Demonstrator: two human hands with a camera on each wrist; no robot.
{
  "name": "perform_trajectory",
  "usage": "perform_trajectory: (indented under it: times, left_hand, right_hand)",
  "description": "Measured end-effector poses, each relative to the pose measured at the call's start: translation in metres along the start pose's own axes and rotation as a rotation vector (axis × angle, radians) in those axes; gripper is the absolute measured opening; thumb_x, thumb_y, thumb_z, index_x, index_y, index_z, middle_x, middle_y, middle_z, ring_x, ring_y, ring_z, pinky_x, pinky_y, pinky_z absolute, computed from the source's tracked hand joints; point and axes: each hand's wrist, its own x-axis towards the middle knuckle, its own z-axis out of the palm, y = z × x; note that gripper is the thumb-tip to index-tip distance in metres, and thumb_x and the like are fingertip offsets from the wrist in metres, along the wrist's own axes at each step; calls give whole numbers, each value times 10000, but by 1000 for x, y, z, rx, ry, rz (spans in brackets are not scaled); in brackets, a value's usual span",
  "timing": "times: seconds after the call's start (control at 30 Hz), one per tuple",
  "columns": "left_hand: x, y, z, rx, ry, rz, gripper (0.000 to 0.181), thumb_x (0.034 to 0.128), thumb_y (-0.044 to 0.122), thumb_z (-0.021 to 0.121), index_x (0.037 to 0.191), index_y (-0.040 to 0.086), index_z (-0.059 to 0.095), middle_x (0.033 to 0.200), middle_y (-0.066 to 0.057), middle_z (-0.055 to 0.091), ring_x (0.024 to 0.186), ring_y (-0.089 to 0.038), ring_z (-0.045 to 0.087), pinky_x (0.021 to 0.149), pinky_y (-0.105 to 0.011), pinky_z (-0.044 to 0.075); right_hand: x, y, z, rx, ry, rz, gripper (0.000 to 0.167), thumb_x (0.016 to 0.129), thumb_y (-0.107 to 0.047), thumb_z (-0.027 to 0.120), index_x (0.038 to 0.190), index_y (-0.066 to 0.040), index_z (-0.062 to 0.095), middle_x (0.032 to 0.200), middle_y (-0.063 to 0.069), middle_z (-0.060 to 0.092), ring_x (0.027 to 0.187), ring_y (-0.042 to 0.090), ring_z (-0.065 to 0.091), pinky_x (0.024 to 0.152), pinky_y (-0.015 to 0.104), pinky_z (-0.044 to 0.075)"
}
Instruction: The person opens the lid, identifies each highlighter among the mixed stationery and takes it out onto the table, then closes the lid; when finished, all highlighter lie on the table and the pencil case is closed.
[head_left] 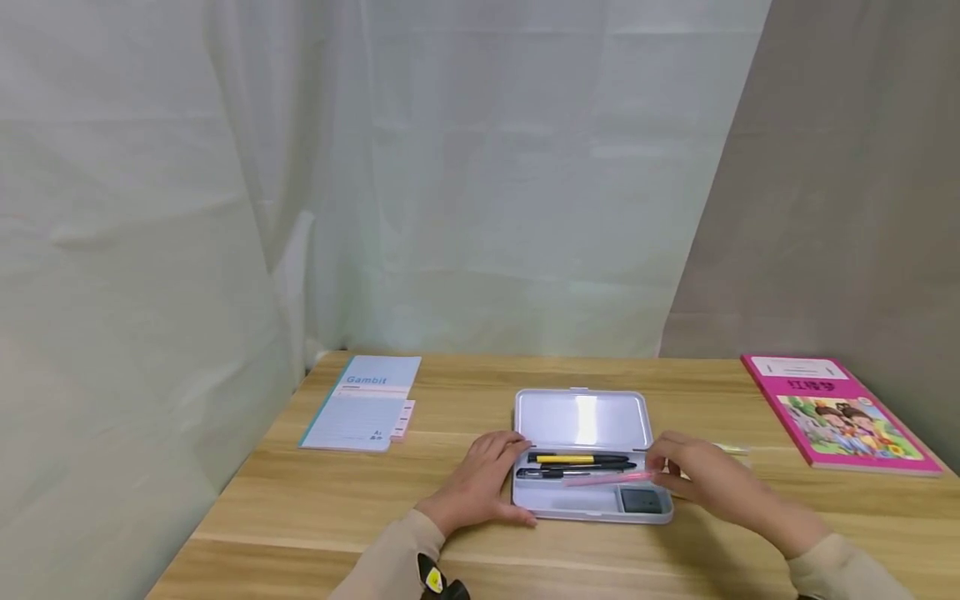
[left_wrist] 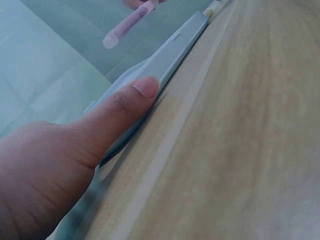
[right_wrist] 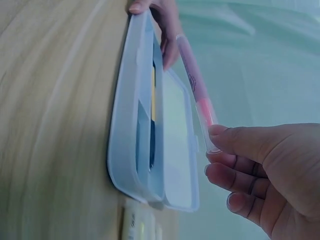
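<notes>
A white pencil case (head_left: 566, 500) lies with its lid (head_left: 555, 417) raised on the table. My left hand (head_left: 480, 479) holds its left end, thumb along the front wall and fingers around the rear corner. My right hand (head_left: 701, 475) pinches a translucent pink highlighter (right_wrist: 195, 82) by one end, above the case's right part; the other end points left. Inside the case are a yellow-and-black pen (head_left: 573, 458), a clear-barrelled pen with a black cap (head_left: 540, 473) and another dark pen. A dark block (head_left: 641, 501) sits in the small right compartment.
Pale stick-shaped items (right_wrist: 142, 220) lie just right of the case, partly hidden by my right hand in the head view. A light blue notebook (head_left: 360, 404) with pink tabs (head_left: 402, 421) is at left. A pink book (head_left: 847, 412) lies at right.
</notes>
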Motion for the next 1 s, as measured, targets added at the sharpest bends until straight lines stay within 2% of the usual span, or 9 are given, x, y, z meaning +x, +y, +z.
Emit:
perform_trajectory:
  times: [0.17,0.47,0.67,0.9,1.0]
  left_hand:
    - [-1,0,-1,0,-3,-3,1031,637,763,679,1427,154,419,1440,-5,416,1359,-209,369,1209,-409,266]
    - [0,-1,0,9,-1,4,1029,637,756,685,1426,150,420,1439,-6,419,1357,-206,373,1209,-404,266]
    - [0,-1,0,25,3,8,1035,639,769,670,1427,148,419,1440,-11,422,1354,-211,379,1206,-408,272]
    - [-1,0,-1,27,-3,10,1038,647,771,660,1437,146,408,1453,-16,415,1358,-211,374,1208,-407,269]
    - [-1,0,-2,34,1,19,1037,650,769,660,1437,143,408,1450,-17,418,1354,-208,379,1207,-405,271]
  right_hand:
    - [-6,8,-6,-33,52,-19,192,778,-53,749,828,-182,616,802,-144,548,704,-69,460,559,172,470]
    - [-23,22,-15,-27,46,43,152,810,-78,732,843,-181,624,813,-173,547,720,-94,454,558,191,476]
    - [-37,32,-16,-30,101,22,128,813,-122,741,831,-170,624,801,-181,545,716,-112,445,529,173,452]
    - [-59,44,-12,-1,189,-15,309,695,45,773,834,-180,614,778,-176,544,693,-119,441,494,130,394]
    - [-71,49,-12,28,197,-5,318,699,61,765,846,-177,614,787,-167,552,692,-119,436,480,125,370]
